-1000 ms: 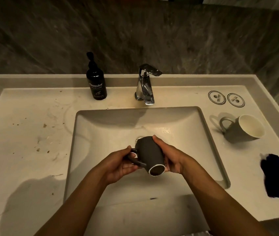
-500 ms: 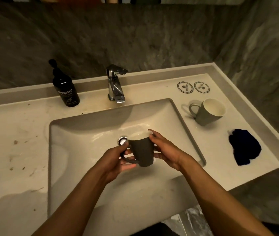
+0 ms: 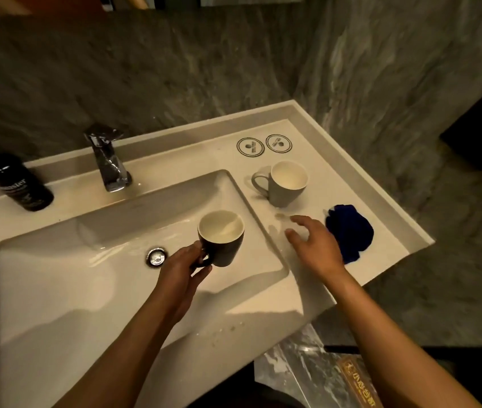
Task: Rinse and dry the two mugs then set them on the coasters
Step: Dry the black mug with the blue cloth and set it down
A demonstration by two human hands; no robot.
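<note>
Head view: your left hand [image 3: 185,267] has its grip closed on the dark mug [image 3: 221,237] by the handle, upright over the sink [image 3: 57,260]. Your right hand [image 3: 314,245], grip open and empty, hovers beside the blue cloth [image 3: 350,231]. At 12 o'clock from it stands the grey mug [image 3: 285,187], coasters [image 3: 250,147] beyond on the worktop [image 3: 336,178]

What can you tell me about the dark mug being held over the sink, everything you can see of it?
The dark mug is near-black outside with a pale cream inside and a thin light rim, and looks like glazed ceramic. It is roughly upright, mouth up, and looks empty. It hangs above the sink basin, just right of the drain. Only the left hand touches it, fingers curled through the loop handle on its left side. The right hand is off it, open over the counter.
</note>
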